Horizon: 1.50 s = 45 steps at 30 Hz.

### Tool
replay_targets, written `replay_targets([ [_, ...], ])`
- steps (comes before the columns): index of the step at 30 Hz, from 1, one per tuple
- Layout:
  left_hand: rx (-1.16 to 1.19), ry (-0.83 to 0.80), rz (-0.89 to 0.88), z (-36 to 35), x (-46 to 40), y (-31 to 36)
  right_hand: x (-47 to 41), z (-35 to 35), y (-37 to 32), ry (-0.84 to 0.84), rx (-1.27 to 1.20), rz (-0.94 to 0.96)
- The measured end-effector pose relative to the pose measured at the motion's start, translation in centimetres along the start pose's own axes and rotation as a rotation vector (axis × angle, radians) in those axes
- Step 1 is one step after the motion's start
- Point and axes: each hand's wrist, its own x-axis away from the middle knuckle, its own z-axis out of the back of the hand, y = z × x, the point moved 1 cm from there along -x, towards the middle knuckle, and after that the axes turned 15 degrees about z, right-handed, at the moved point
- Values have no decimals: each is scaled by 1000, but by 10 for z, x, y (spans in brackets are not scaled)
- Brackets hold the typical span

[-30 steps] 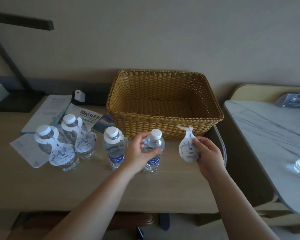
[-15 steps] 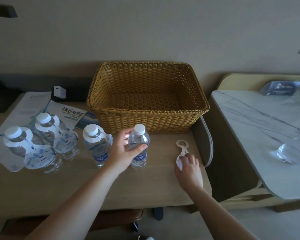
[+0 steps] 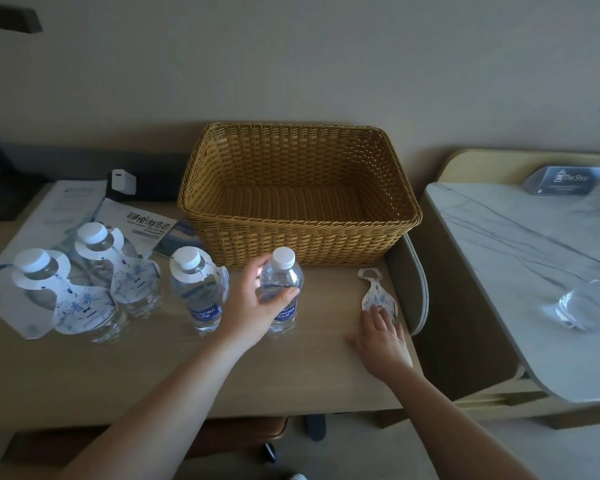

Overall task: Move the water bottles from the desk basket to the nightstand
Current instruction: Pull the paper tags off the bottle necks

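Note:
Several clear water bottles with white caps stand on the wooden desk [image 3: 160, 372] in front of the wicker basket [image 3: 302, 237], which holds nothing. My left hand [image 3: 253, 306] grips the rightmost bottle [image 3: 283, 289], which has no neck tag. Three other bottles [image 3: 198, 285] [image 3: 118, 268] [image 3: 56, 292] to its left wear paper neck tags. A loose paper tag [image 3: 376, 292] lies flat on the desk near its right edge. My right hand [image 3: 381, 337] rests on the lower end of the tag with straight fingers.
Leaflets [image 3: 142, 226] and papers lie at the desk's back left beside a white charger [image 3: 123, 181]. To the right stands a marble-topped nightstand [image 3: 520, 258] with a glass lid or dish [image 3: 586, 306] and a small sign [image 3: 565, 180].
My right hand carried the paper tag down from mid-air and laid it flat on the desk. The left hand kept hold of the untagged bottle.

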Motion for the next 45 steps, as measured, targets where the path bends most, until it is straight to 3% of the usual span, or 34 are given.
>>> replay_targets([
  [4,-133,52,-9,2,8,13,6,11,-18,143,-64,54],
  [7,-175,116,-160,15,28,30,14,32,-45,342,-172,108],
  [11,-139,330,-375,47,54,36,29,69,-96,663,-269,336],
  [14,-109,509,-380,74,60,23,37,91,-135,710,-400,498],
  [17,-171,658,-390,88,58,1,39,98,-165,673,-485,601],
  [19,-195,664,-333,92,51,-17,35,96,-180,602,-524,629],
  [24,-48,382,23,95,20,-37,14,91,-209,424,-702,652],
  [27,42,257,131,96,1,-33,-1,91,-222,378,-821,611],
  [36,114,121,123,115,-1,-46,-29,76,-232,195,-1003,456],
  [40,132,87,140,129,8,-56,-33,64,-230,77,-932,456],
  [45,156,100,161,133,17,-62,-32,54,-227,112,-874,445],
])
